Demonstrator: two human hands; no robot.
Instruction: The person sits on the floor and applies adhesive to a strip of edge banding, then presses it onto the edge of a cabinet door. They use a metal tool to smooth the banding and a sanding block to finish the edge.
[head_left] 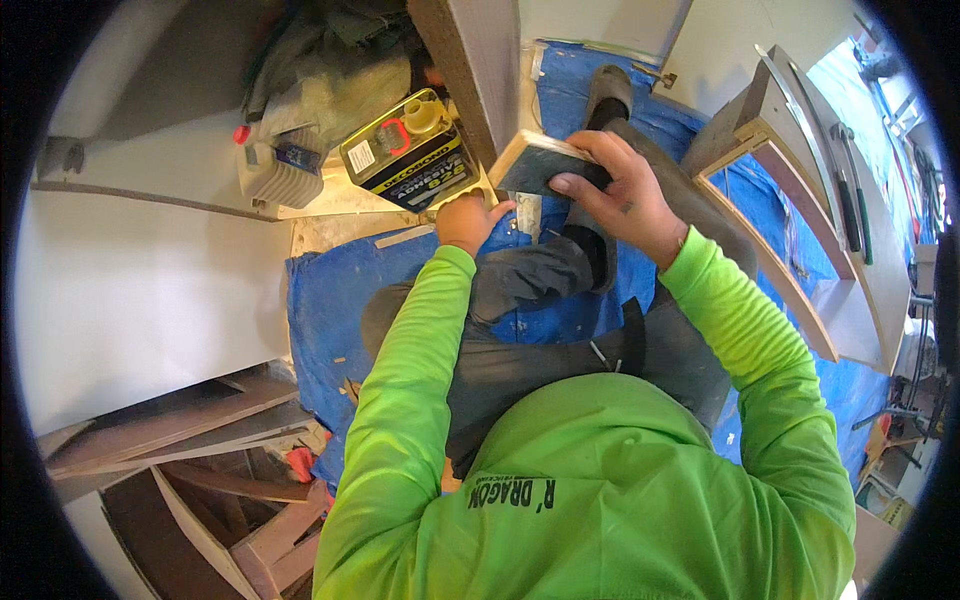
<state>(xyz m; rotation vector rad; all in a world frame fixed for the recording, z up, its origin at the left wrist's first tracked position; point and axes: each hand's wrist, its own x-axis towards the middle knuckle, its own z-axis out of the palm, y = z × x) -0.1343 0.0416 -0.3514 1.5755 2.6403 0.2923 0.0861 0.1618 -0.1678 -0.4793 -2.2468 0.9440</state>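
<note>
right hand (625,195) grips the board piece (535,165) from above — left hand (467,220) curled below it.

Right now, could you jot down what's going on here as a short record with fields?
Setting: person in a bright green long-sleeved top, seated on a blue tarp
Right hand: lies on top of a small dark-faced board piece, fingers curled over it
Left hand: below the board's near edge; its grip cannot be told
Beside the hands: yellow-and-black adhesive can; upright wooden board
Lower left: stacked brown board offcuts
</note>
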